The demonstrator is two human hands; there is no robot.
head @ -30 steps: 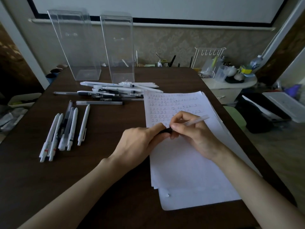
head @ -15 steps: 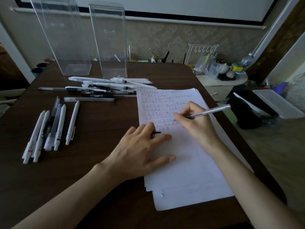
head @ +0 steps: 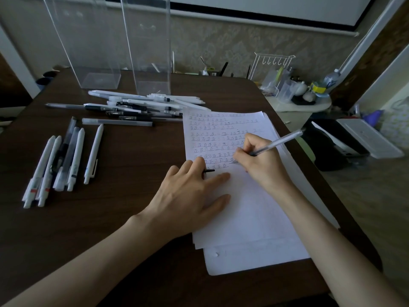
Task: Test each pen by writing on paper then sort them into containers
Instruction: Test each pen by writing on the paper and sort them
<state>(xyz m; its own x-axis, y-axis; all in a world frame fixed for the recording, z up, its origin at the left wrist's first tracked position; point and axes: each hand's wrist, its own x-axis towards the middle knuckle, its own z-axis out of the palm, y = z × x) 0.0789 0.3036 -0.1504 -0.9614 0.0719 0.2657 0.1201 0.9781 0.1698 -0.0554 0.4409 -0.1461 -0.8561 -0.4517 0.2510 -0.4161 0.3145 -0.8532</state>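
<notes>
Two clear containers (head: pixel 150 63) stand at the far left of the dark table (head: pixel 124 173), with a loose pile of pens (head: pixel 141 105) just in front and a neat row of pens (head: pixel 66 160) nearer left. On the paper (head: pixel 254 218) at right, the right hand (head: pixel 263 165) grips a clear pen (head: pixel 278 141), tip down beside rows of written marks. The left hand (head: pixel 188 196) lies flat on the paper's left edge, fingers spread, and a black cap (head: pixel 209 171) pokes out from under them.
</notes>
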